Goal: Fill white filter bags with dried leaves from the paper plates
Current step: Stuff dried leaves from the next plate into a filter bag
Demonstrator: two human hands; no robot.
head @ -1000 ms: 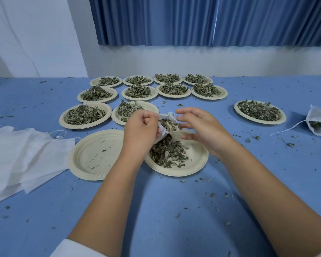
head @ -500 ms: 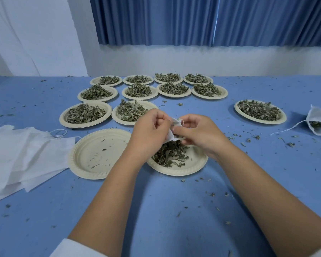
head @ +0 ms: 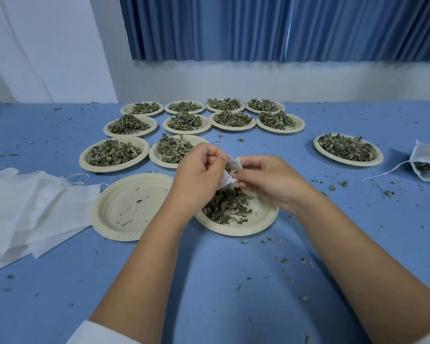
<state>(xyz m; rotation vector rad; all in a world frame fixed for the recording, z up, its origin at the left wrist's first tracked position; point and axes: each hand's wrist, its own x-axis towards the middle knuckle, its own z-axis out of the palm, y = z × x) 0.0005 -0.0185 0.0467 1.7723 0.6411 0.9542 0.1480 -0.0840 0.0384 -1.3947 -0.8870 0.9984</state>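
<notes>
You're pinching a small white bag (head: 230, 170) between both hands, just above the plate (head: 263, 219) nearest the table's (head: 209, 281) front edge. Your left hand (head: 199, 175) is curling its fingers round the bag's left side. Your right hand (head: 271, 180) is nipping the other side between thumb and fingertips, with the other fingers bent loosely. Leaves are showing at the bag's mouth (how full it is I cannot tell, since your hands are hiding most of it).

A good pile of leaves (head: 224, 207) is lying on that plate. Just to its left, the bare plate (head: 124, 207) is holding only crumbs. One filled bag (head: 427, 162) is lying at the right edge, its string trailing. Eleven heaped plates (head: 184, 121) are waiting toward the far edge, and a stack of flat bags (head: 30, 207) is sitting at the left edge. By my reckoning, you're only getting started, with most of the filling ahead.
</notes>
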